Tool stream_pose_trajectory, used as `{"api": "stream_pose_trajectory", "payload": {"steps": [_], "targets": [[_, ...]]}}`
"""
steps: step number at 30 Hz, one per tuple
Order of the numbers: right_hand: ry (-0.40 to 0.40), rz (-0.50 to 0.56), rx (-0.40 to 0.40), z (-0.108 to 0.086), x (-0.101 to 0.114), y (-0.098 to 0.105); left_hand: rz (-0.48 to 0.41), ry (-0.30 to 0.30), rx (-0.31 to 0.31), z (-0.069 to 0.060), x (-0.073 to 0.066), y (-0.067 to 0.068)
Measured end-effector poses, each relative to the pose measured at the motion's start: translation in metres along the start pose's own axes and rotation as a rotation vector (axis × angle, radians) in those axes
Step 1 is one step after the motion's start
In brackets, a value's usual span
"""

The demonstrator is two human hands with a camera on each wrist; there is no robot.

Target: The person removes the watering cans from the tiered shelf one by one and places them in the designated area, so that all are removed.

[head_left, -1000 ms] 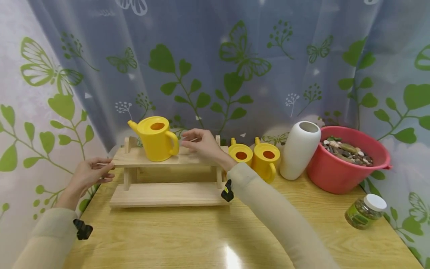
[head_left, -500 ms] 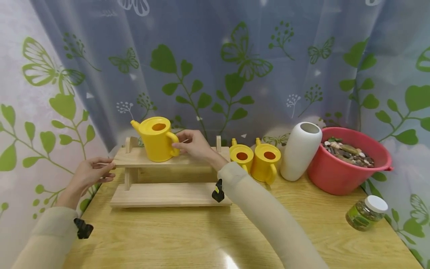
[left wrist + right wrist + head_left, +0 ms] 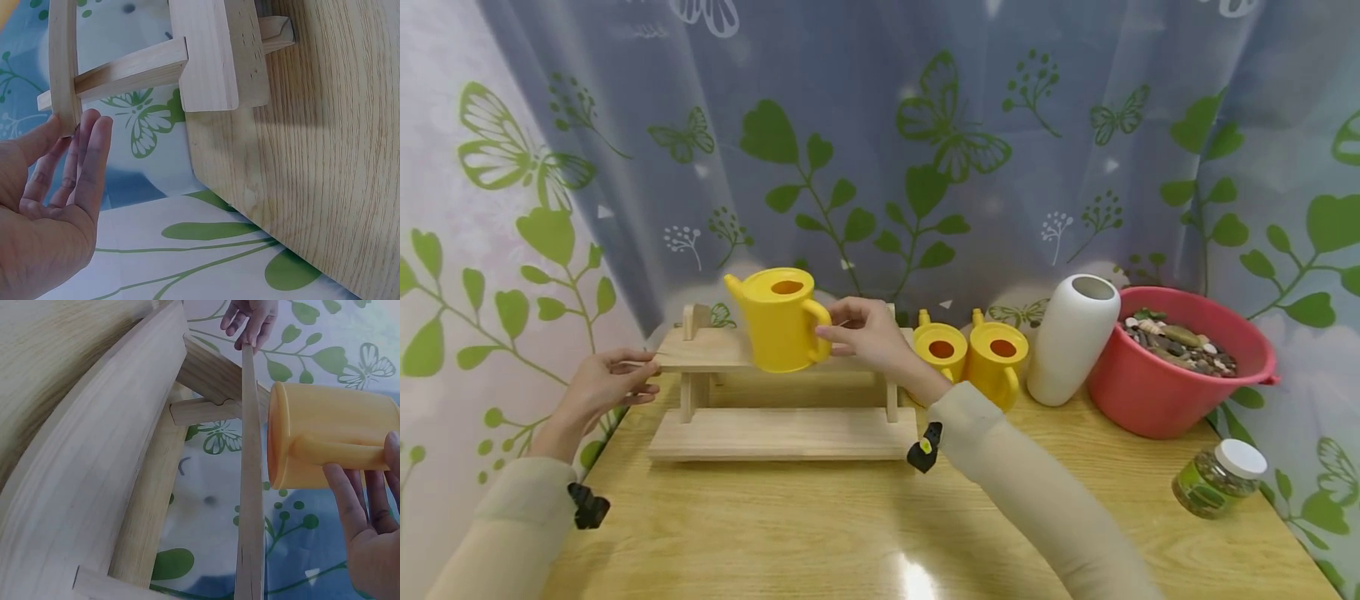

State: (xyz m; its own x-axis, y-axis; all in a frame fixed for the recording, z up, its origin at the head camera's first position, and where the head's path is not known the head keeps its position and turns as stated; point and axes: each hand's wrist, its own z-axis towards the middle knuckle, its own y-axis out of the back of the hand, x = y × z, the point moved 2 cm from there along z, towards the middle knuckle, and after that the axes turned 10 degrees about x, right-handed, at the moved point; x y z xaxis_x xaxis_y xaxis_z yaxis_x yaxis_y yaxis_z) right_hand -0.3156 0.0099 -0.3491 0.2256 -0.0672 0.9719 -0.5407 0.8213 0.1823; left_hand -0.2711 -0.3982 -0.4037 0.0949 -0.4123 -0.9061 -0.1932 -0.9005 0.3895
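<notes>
A yellow watering can (image 3: pixel 775 321) is just above or at the front of the top board of a two-tier wooden shelf (image 3: pixel 782 433), its spout to the left. My right hand (image 3: pixel 880 337) grips the can's handle, thumb and fingers around it. In the right wrist view, a narrow gap shows between the can's base (image 3: pixel 279 434) and the top board (image 3: pixel 250 487). At the shelf's left end, my left hand (image 3: pixel 598 396) pinches the end of the top board (image 3: pixel 67 122) between thumb and fingers.
Two more yellow watering cans, a nearer-left one (image 3: pixel 940 346) and its neighbour (image 3: pixel 997 367), stand right of the shelf. Beyond them are a white vase (image 3: pixel 1070 342), a red bucket (image 3: pixel 1150 392) of pebbles and a lidded jar (image 3: pixel 1217 479). A patterned curtain (image 3: pixel 850 125) hangs behind.
My right hand has reached the watering can's handle and taken hold of it. The can has moved right and slightly toward me. My left hand stays on the board's end.
</notes>
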Motion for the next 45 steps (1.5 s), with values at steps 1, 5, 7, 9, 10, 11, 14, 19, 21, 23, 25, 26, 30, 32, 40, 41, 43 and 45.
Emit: {"api": "stream_pose_trajectory", "payload": {"steps": [1,5,7,9,10,11,14,19,21,23,25,26,30,32,40,41,43,45], "targets": [[0.006,0.004,-0.003,-0.005,0.001,0.003,0.001,0.000,0.000,0.000,0.000,0.000],[0.015,0.003,-0.042,-0.024,0.001,0.013,0.001,-0.005,0.001,-0.002,-0.001,-0.001],[0.021,0.001,-0.066,-0.034,0.001,0.018,-0.001,-0.005,0.001,-0.002,-0.001,-0.001],[0.023,0.013,-0.084,-0.044,0.001,0.023,0.003,-0.002,0.001,-0.003,-0.001,-0.001],[0.028,0.017,-0.090,-0.049,0.001,0.025,0.004,0.000,0.001,-0.003,-0.001,0.000],[0.034,0.022,-0.095,-0.054,0.000,0.028,0.004,0.002,0.001,-0.003,0.000,0.000],[0.044,0.025,-0.107,-0.069,0.001,0.038,0.004,0.009,0.002,-0.001,0.000,0.001],[0.020,-0.008,-0.135,-0.097,0.002,0.053,0.002,0.017,0.004,0.000,-0.001,0.002],[0.006,-0.021,-0.153,-0.109,0.001,0.059,0.006,0.017,0.003,-0.001,-0.001,0.002],[0.002,-0.027,-0.171,-0.122,0.000,0.066,0.012,0.017,0.004,-0.001,-0.002,0.002],[0.024,-0.016,-0.184,-0.136,0.000,0.073,0.017,0.017,0.005,-0.001,-0.002,0.002],[0.031,-0.007,-0.191,-0.143,0.000,0.077,0.017,0.017,0.006,-0.001,-0.002,0.002],[0.076,0.012,-0.232,-0.173,0.000,0.090,0.016,0.017,0.007,-0.001,0.000,0.002],[0.092,0.023,-0.266,-0.189,0.000,0.097,0.011,0.015,0.006,0.000,0.000,0.002],[0.077,0.030,-0.400,-0.245,-0.008,0.117,-0.005,0.009,0.005,-0.001,-0.002,0.001],[0.063,0.029,-0.417,-0.252,-0.010,0.119,-0.006,0.009,0.006,-0.001,-0.002,0.001],[0.039,0.029,-0.442,-0.265,-0.016,0.123,-0.010,0.010,0.009,-0.002,-0.003,0.001],[0.012,0.023,-0.476,-0.279,-0.022,0.126,-0.007,0.012,0.012,-0.003,-0.003,0.001]]}}
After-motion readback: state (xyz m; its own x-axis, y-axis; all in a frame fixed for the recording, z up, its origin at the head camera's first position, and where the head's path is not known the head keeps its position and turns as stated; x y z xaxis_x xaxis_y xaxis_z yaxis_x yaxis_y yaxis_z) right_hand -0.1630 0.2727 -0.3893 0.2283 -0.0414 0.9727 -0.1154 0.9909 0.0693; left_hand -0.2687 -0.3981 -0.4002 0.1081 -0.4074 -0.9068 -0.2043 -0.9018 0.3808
